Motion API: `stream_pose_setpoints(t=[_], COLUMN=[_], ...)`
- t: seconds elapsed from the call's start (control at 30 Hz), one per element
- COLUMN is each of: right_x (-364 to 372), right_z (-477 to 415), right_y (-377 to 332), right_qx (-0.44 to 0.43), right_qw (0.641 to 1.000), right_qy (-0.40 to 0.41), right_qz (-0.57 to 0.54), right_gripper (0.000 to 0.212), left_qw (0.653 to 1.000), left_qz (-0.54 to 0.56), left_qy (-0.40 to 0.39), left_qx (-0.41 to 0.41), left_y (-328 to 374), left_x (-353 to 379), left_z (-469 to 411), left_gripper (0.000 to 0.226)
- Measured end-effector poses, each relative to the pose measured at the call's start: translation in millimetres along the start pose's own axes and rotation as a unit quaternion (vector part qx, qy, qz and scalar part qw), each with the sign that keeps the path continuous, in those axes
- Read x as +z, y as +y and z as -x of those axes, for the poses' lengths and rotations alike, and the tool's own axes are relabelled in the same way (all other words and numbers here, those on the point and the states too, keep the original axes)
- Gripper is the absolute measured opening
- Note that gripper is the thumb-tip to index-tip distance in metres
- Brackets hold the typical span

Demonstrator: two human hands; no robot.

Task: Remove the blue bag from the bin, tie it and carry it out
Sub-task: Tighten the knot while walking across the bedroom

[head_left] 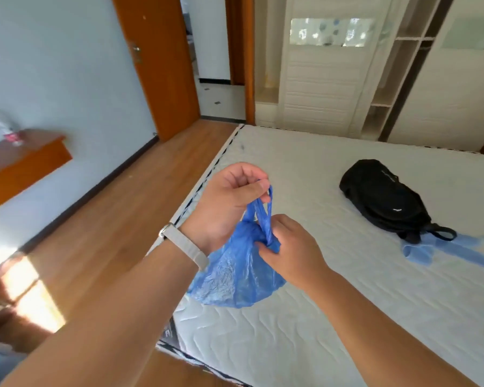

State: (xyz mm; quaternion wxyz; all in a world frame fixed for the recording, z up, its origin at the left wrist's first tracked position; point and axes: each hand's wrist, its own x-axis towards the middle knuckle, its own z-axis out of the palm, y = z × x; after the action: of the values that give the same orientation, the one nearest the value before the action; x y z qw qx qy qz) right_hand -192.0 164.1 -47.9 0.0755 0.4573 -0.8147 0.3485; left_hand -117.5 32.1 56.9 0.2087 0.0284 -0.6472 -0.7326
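Blue bag [235,272] out of bin; left hand [227,202] pinches handles, right hand [288,247] grips neck, tying under way; carrying remains

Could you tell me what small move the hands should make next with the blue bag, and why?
Probably pull the handle loop up with the left hand while the right hand pinches the gathered neck, tightening the knot. The blue bag is already out of any bin, held above the mattress, its neck bunched but seemingly not cinched.

Left hand [229,199] raised, pinching; right hand [288,247] clenched.
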Motion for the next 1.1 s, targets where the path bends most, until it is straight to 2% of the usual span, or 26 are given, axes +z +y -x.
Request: stream_pose_setpoints(t=[0.23,0.4,0.57,0.87,1.0,1.1], right_x=[89.8,152.7,213.5,315.9,351.9,370.7], right_z=[-47.0,-80.9,-124.0,-206.6,-236.3,-254.9], right_y=[-65.7,-112.9,-151.1,-204.5,-222.2,-232.8], right_qx=[-0.113,-0.175,-0.21,-0.262,-0.268,-0.275], right_qw=[0.987,0.967,0.949,0.918,0.915,0.916], right_qy=[-0.092,-0.151,-0.187,-0.232,-0.24,-0.229], right_qz=[-0.065,-0.104,-0.14,-0.186,-0.184,-0.184], right_gripper=[0.018,0.019,0.023,0.018,0.021,0.026], left_qw=[0.988,0.972,0.954,0.917,0.889,0.845], left_qz=[-0.034,-0.04,-0.059,-0.094,-0.158,-0.285], left_qy=[0.152,0.232,0.295,0.383,0.42,0.442], left_qx=[0.001,0.003,0.003,-0.061,-0.087,-0.099], left_y=[17.9,27.5,33.4,42.9,45.8,50.0], left_x=[-111.1,-182.2,-251.3,-373.8,-414.9,-438.4], left_z=[50.6,72.2,72.0,48.6,39.5,31.9], left_gripper=[0.004,0.003,0.004,0.006,0.018,0.03])
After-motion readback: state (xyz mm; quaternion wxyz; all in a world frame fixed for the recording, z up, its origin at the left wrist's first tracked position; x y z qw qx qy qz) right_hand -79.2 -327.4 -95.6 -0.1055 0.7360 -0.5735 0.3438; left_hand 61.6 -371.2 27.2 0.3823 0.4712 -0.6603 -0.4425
